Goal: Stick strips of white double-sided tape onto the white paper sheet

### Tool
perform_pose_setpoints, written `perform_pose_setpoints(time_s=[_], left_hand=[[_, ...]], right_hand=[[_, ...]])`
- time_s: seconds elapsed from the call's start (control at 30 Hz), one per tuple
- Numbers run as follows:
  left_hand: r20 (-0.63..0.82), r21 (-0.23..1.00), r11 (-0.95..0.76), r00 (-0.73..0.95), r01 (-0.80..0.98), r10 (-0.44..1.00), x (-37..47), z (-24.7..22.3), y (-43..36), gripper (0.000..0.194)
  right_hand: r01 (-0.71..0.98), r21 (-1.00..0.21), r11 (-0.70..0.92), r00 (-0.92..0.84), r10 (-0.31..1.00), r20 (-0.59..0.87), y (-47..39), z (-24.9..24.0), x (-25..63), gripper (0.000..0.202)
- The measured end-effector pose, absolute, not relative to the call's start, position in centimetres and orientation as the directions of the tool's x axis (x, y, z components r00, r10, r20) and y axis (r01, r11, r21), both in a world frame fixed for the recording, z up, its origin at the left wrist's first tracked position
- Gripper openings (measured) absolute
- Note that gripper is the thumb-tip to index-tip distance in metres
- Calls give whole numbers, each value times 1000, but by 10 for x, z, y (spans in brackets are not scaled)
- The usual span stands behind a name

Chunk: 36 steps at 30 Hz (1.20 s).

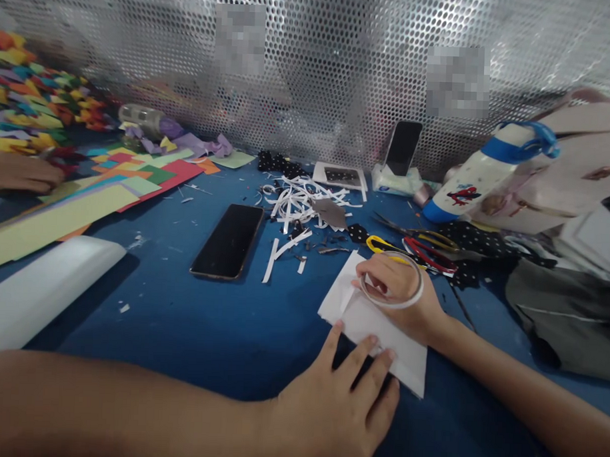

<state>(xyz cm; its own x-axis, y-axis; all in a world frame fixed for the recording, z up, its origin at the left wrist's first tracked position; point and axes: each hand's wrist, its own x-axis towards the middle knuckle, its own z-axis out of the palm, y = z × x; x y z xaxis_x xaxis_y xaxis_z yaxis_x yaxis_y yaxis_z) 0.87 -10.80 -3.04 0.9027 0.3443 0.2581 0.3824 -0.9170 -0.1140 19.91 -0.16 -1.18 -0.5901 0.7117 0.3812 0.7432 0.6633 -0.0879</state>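
Note:
A folded white paper [405, 362] lies at an angle on the blue table in front of me. My left hand [336, 396] rests with its fingers spread, the tips pressing on the paper's near edge. Over the far part of the paper, my right hand [415, 302] is closed, with a roll of tape [419, 296] at its fingers. The roll's ring overlaps the knuckles, and a pale strip or flap stands up from the paper beside the fingertips. What exactly the fingertips pinch is hidden. Just beyond this hand lie yellow-handled scissors [379, 244] and red-handled scissors [431, 256].
A phone [228, 242] lies left of the paper, near white paper strips [299, 198]. Coloured sheets [86, 204] and another person's hand [24, 172] are at left. Behind stand an upright phone [404, 148], a bottle [480, 171] and a perforated metal panel [315, 75].

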Motion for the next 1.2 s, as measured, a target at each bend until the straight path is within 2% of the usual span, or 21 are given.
perform_pose_setpoints(time_s=[0.17,0.43,1.2], left_hand=[[247,-111,-916,903,386,351,9,-32,-109,58],[256,-107,-920,905,377,341,9,-33,-109,60],[238,-75,-922,905,379,353,8,-29,-110,61]], right_hand=[[686,-176,706,-637,700,322,-2,-14,199,15],[685,-99,722,-659,672,337,-1,-17,198,12],[691,-139,709,-653,695,301,-2,-17,193,13]])
